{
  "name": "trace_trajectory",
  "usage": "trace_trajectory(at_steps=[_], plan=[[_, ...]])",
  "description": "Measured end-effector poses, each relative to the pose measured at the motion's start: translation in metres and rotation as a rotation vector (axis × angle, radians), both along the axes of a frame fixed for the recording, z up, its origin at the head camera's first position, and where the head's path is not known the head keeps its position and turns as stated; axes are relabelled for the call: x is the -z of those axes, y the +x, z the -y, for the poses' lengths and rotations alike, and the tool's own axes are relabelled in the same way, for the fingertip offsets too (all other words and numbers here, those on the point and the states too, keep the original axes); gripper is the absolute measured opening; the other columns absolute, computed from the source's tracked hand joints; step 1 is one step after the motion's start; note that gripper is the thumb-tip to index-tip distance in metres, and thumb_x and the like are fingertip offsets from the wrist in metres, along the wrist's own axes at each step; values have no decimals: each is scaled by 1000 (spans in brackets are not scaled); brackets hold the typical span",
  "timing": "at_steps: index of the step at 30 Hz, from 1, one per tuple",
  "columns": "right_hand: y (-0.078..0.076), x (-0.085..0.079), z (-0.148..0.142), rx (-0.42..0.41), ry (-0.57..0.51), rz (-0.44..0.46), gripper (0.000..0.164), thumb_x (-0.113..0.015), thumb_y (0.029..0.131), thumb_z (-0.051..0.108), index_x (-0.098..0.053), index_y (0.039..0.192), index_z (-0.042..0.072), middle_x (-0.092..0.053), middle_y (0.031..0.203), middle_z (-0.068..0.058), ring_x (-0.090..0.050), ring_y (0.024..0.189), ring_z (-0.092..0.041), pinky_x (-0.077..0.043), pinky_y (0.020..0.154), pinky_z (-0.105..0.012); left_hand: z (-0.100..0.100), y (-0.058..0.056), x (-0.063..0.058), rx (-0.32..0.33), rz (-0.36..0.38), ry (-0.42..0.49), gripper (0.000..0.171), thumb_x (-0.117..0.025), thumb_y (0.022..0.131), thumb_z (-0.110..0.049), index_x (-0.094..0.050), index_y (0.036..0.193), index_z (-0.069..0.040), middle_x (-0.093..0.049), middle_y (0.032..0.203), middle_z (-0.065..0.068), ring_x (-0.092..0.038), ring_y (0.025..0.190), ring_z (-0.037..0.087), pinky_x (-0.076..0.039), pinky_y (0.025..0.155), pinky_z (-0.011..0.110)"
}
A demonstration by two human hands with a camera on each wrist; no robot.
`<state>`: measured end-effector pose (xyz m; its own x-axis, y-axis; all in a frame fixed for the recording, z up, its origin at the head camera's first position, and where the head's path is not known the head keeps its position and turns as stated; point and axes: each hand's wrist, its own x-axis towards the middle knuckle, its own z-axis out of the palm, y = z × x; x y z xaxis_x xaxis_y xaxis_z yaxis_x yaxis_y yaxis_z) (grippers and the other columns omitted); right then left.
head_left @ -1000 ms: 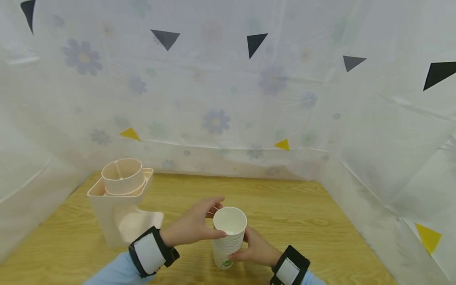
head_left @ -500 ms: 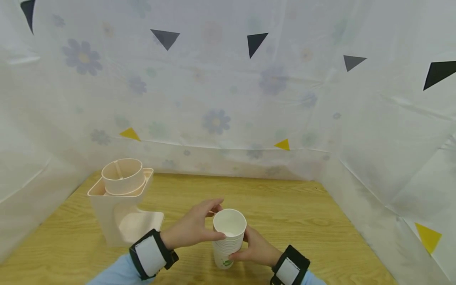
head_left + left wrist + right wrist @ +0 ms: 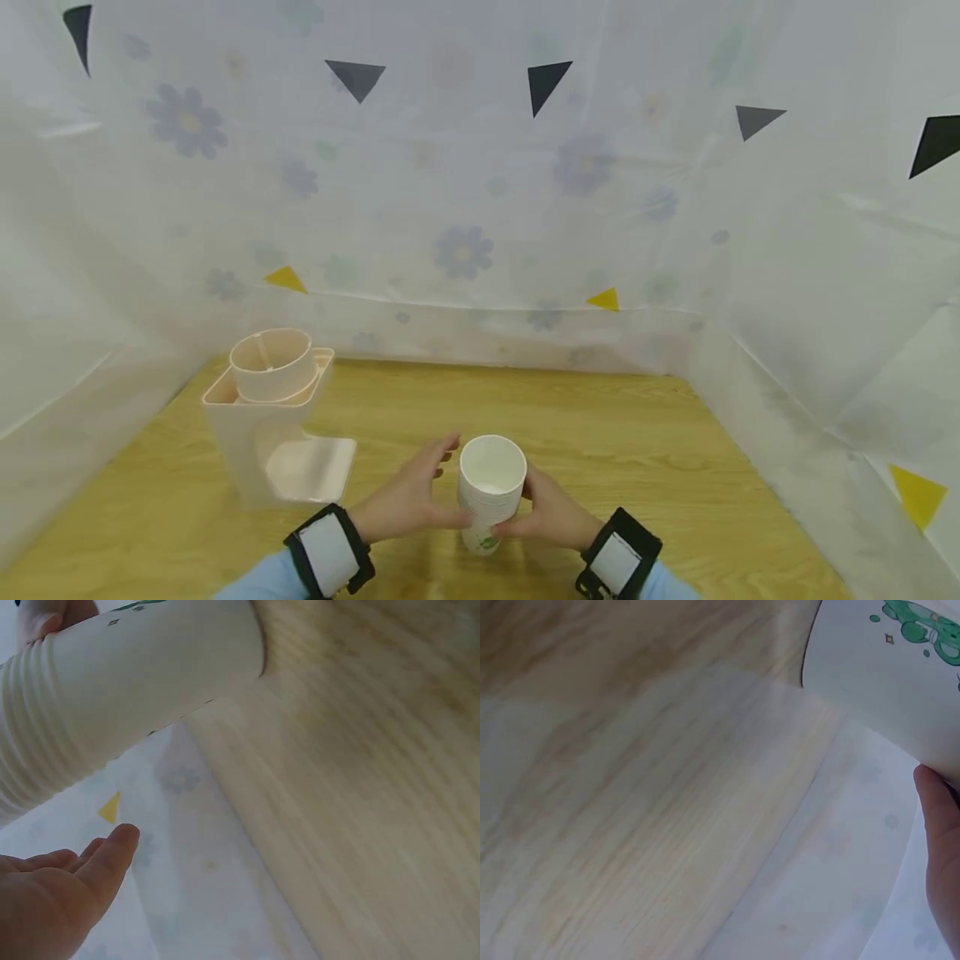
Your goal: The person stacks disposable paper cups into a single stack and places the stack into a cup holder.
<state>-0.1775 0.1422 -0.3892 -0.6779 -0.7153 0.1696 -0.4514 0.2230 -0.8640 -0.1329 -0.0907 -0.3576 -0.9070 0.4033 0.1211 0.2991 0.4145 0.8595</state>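
Observation:
A stack of white paper cups (image 3: 489,503) stands upright in the head view, rims upward, with a green print low on its side. My right hand (image 3: 555,512) grips it from the right, thumb across the front and fingers behind. To the left, my left hand (image 3: 411,500) is spread in a loose curve, thumb close to the stack. In the left wrist view a gap shows between the fingers (image 3: 105,866) and the cups (image 3: 157,675). The right wrist view has the green cartoon print on the lowest cup (image 3: 877,690), and a finger (image 3: 934,806) against its side.
A pale pink plastic holder (image 3: 251,446) with a round ring (image 3: 273,379) on top and a flat base plate stands at the left on the wood-grain table (image 3: 600,433). White flowered sheeting (image 3: 480,183) encloses the back and sides.
The left hand's fingers have come away from the cup stack, leaving a gap. The right hand keeps its grip. The head view has shifted slightly.

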Motion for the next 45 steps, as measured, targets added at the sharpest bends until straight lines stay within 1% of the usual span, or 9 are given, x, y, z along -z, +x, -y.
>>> trace_trajectory(at_steps=[4, 9, 16, 21, 26, 30, 33, 38, 45], plan=[[-4, -7, 1, -2, -29, -6, 73, -78, 75, 16, -38, 135, 5, -54, 127, -14, -54, 112, -5, -44, 94, -26, -3, -4, 13, -8, -4, -19, 95, -81, 70, -26, -27, 143, 3, -39, 142, 19, -37, 129, 39, -36, 102, 54], [-6, -20, 4, -12, -43, -38, 72, -77, 76, 15, -38, 135, 4, -54, 127, -14, -53, 111, -5, -46, 94, -28, -10, -5, 21, -27, -35, 31, 81, -80, 72, -27, -37, 138, -7, -50, 133, 9, -47, 122, 30, -40, 99, 51], [-6, -38, 5, -20, -51, -35, 74, -75, 78, 14, -33, 138, 2, -50, 130, -18, -53, 112, -5, -46, 94, -31, -14, -7, 18, -59, -43, 94, 68, -79, 75, -29, -45, 132, -12, -58, 122, 2, -54, 112, 22, -47, 95, 39], [-5, -45, 5, -25, -62, -32, 76, -73, 81, 15, -28, 142, 7, -46, 135, -14, -51, 116, -8, -45, 96, -34, -12, -3, 8, -93, -75, 113, 66, -80, 74, -27, -48, 129, -9, -59, 118, 5, -57, 108, 22, -51, 89, 35], [-6, -45, 2, -22, -64, -46, 82, -73, 81, 16, -23, 146, 11, -41, 141, -13, -46, 125, -25, -43, 102, -40, -5, 0, -11, -165, -121, 128, 65, -81, 72, -23, -49, 127, -7, -61, 116, 7, -58, 107, 24, -52, 87, 37], [-8, -39, -1, -20, -30, -40, 77, -71, 83, 19, -26, 143, 3, -41, 140, -20, -42, 128, -38, -40, 102, -46, 6, 3, -31, -265, -175, 121, 66, -82, 70, -19, -50, 126, -8, -62, 114, 6, -59, 104, 22, -52, 85, 33], [-9, -35, -1, -8, 2, -36, 74, -70, 84, 21, -28, 142, 0, -43, 139, -23, -42, 127, -39, -41, 101, -46, 17, 6, -48, -335, -227, 87, 66, -82, 70, -19, -50, 127, -8, -62, 112, 7, -60, 101, 21, -52, 83, 32], [-7, -32, -2, -2, 37, 7, 70, -68, 86, 24, -31, 142, 4, -43, 140, -18, -42, 129, -35, -39, 103, -44, 41, 15, -84, -415, -302, 43, 63, -79, 75, -21, -48, 128, -7, -60, 115, 11, -59, 101, 24, -52, 84, 38], [-5, -28, -4, -3, 43, 7, 62, -66, 87, 26, -38, 139, 5, -45, 138, -17, -42, 128, -38, -40, 102, -44, 83, 23, -130, -578, -343, -12, 62, -73, 80, -31, -43, 127, -3, -55, 117, 14, -56, 103, 27, -52, 85, 45]])
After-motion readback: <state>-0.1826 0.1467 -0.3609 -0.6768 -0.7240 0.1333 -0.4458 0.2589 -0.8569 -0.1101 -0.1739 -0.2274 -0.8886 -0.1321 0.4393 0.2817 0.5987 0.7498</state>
